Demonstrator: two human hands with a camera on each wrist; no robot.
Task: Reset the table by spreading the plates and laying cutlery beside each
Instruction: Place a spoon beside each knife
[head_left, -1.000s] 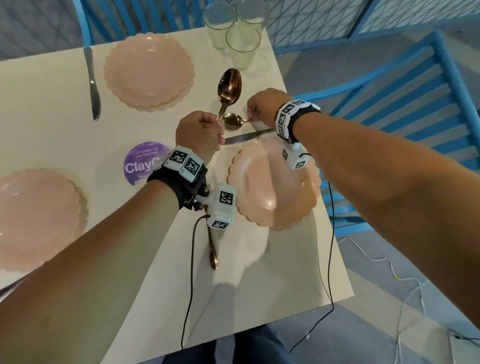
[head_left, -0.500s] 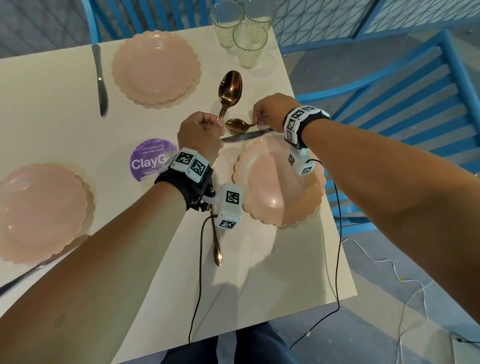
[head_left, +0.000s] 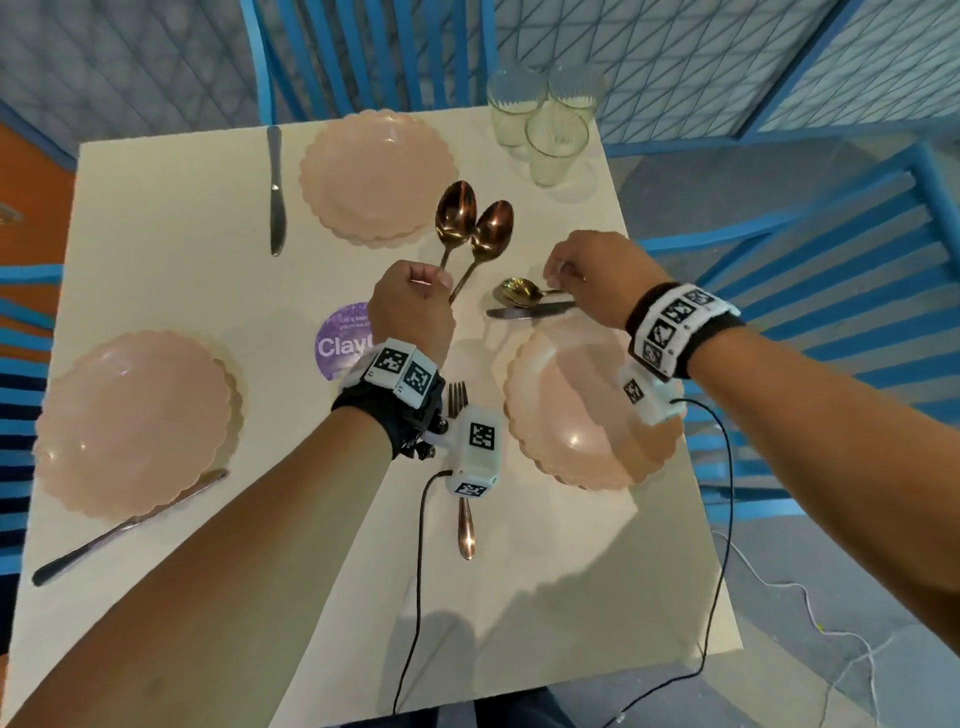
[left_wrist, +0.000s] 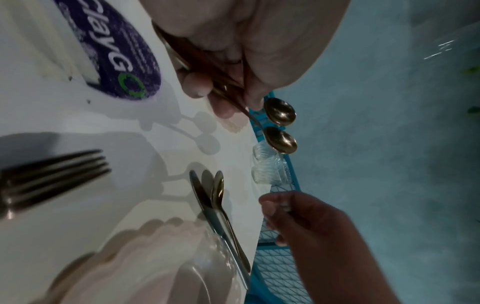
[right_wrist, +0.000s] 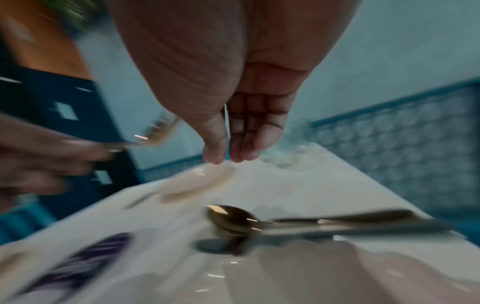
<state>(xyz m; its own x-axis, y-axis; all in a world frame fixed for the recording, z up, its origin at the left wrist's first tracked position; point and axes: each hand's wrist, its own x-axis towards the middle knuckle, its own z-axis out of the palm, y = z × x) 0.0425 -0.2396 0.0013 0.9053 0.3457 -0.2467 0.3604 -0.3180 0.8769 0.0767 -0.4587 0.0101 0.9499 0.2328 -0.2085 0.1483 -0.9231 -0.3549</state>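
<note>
Left hand (head_left: 415, 306) closed in a fist round the handles of two copper spoons (head_left: 475, 223), bowls fanned apart and pointing away, raised above the purple sticker (head_left: 340, 338) that serves here as landmark near the middle of the counter (head_left: 171, 291). Right hand (head_left: 597, 270) hovering to the right of the sticker, fingers (right_wrist: 246, 148) straight and pressed loosely together with the thumb close by, holding nothing; tips just above a gold spoon (head_left: 522, 291) lying flat on the counter. Directly beside that spoon, a steel knife (head_left: 530, 310), parallel and touching or nearly so, both set along the far edge of the nearest pink plate (head_left: 571, 415), which sits right of the sticker. Between sticker and that plate, a copper fork (head_left: 460, 467), tines toward the sticker's side, handle running back toward the person, partly hidden under the left wrist camera. Beyond the sticker, a second pink plate (head_left: 376, 176) with another knife (head_left: 275, 192) to its left. Left of the sticker, a third pink plate (head_left: 132, 421) with a knife (head_left: 130, 525) lying slantwise at its near edge. Far right of the sticker, at the counter's far corner, three clear glasses (head_left: 545, 119) clustered together. Blue chairs (head_left: 831, 234) around the counter.
</note>
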